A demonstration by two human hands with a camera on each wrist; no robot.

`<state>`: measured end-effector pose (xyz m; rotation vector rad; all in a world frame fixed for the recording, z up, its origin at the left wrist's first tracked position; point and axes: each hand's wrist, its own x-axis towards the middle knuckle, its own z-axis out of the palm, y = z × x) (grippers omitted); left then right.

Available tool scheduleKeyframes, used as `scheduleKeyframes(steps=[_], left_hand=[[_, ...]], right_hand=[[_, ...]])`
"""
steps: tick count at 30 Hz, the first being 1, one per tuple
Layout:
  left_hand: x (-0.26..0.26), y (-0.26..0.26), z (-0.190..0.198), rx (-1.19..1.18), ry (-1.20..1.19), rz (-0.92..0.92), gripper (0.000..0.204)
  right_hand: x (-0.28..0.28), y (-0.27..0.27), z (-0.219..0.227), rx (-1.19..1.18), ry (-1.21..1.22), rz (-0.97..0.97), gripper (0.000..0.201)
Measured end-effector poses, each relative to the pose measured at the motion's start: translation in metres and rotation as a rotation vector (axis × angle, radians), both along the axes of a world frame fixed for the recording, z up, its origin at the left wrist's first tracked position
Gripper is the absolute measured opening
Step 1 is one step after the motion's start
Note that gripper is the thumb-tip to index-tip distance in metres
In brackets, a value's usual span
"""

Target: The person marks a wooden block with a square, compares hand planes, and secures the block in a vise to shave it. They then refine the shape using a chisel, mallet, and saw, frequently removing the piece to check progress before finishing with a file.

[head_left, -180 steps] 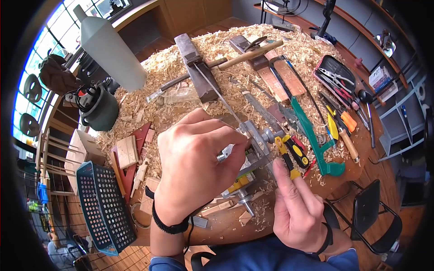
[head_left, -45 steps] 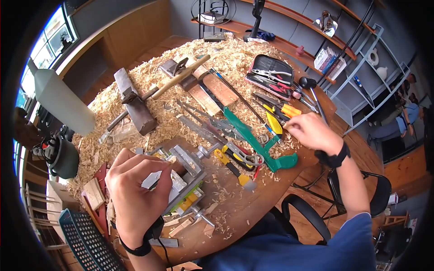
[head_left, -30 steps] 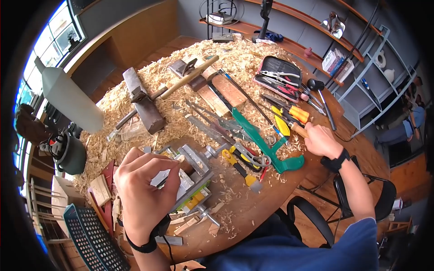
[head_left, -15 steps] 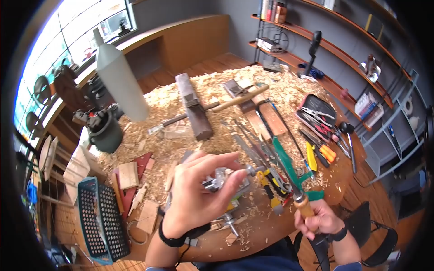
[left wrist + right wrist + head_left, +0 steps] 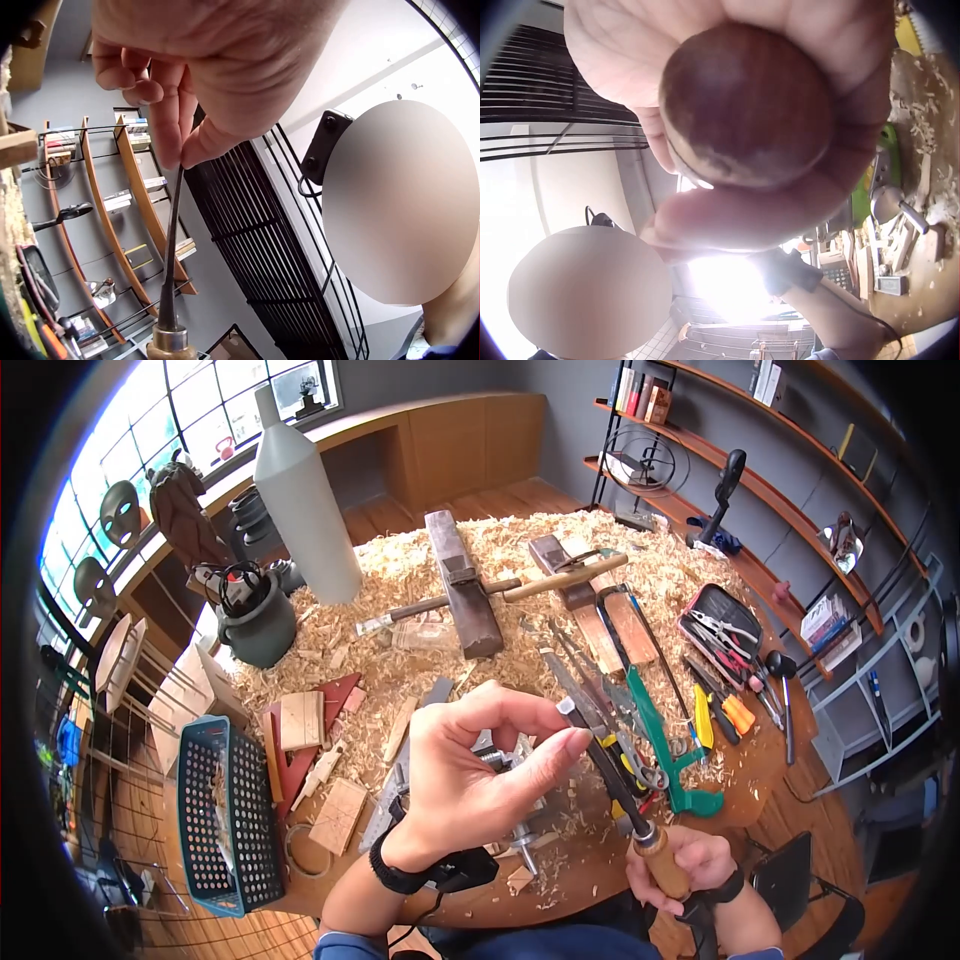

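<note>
A long, narrow metal tool with a wooden handle [image 5: 663, 865] slants above the table's front. My right hand [image 5: 705, 860] has its fingers curled round the handle; the round handle end [image 5: 746, 105] fills much of the right wrist view. At the other end, my left hand [image 5: 480, 770] meets the tool's tip between thumb and index finger. The left wrist view shows that pinch of the left hand [image 5: 210, 67] on the thin blade [image 5: 172, 240], with the other fingers bent. Behind and below the left hand is a metal vise [image 5: 525, 840], mostly hidden.
Wood shavings [image 5: 380, 570] cover much of the table. Wooden planes [image 5: 465, 590], a green-handled saw [image 5: 695, 800] and a plier case [image 5: 720, 622] lie beyond the hands. A perforated basket [image 5: 225, 820] is at left, a tall bottle [image 5: 305, 510] farther back.
The right hand has taken up the wood-handled tool from the table's right side and brought it in front of the body. The left thumb and index finger have come together on its tip.
</note>
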<state>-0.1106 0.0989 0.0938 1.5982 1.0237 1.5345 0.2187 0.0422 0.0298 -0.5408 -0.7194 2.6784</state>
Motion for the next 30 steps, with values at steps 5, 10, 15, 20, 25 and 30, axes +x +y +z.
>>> scheduleKeyframes(steps=[5, 10, 15, 20, 25, 30], left_hand=[[-0.003, 0.005, 0.013, 0.148, 0.391, 0.270, 0.013], [0.001, -0.016, 0.033, 0.484, 0.760, 0.203, 0.021], [0.035, -0.050, 0.044, 0.476, 1.065, -0.260, 0.035], [0.000, -0.040, 0.037, 0.339, 0.797, 0.190, 0.029], [-0.042, -0.015, 0.036, 0.187, 0.029, 0.470, 0.045], [-0.053, -0.019, 0.047, 0.182, -0.293, 0.431, 0.048]], right_hand=[[0.000, 0.003, 0.030, 0.253, -0.181, -0.278, 0.039], [-0.024, -0.002, 0.058, 0.829, -0.514, -0.328, 0.043], [-0.058, -0.009, 0.050, 0.681, -0.188, -0.326, 0.051], [-0.037, -0.001, 0.029, 0.356, -0.073, -0.290, 0.052], [-0.028, 0.006, -0.002, 1.317, -0.911, -0.408, 0.012], [-0.033, 0.028, -0.005, 1.692, -0.957, -0.377, 0.007]])
